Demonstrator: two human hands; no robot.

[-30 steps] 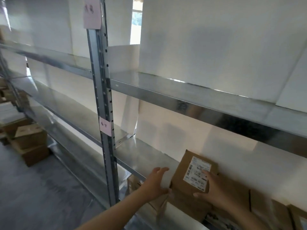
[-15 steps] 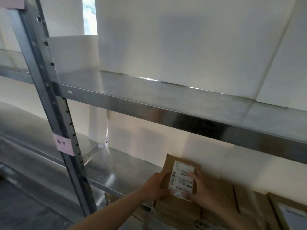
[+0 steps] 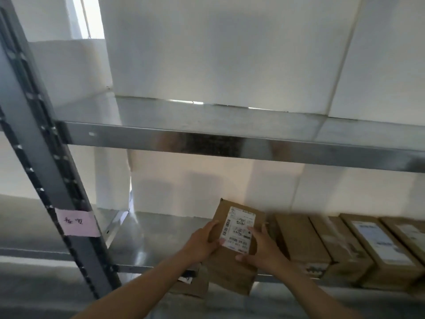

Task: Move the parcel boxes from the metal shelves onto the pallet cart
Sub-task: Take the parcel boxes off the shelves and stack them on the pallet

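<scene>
My left hand (image 3: 202,245) and right hand (image 3: 264,252) clamped the labelled parcel box (image 3: 232,268) from both sides. It overhung the shelf (image 3: 161,229) edge; bare shelf lay left, boxed row (image 3: 345,245) just right.

Roughly six parcel boxes (image 3: 232,249), two hands (image 3: 202,244), one pink label (image 3: 77,223).

At lower centre of the frame a parcel box (image 3: 232,245) sits on the lower shelf (image 3: 161,229), between the left hand (image 3: 202,244) and right hand (image 3: 264,252). A row of boxes (image 3: 345,247) fills the shelf to its right. The post (image 3: 46,180) stands at left, the upper shelf (image 3: 207,137) above.
</scene>
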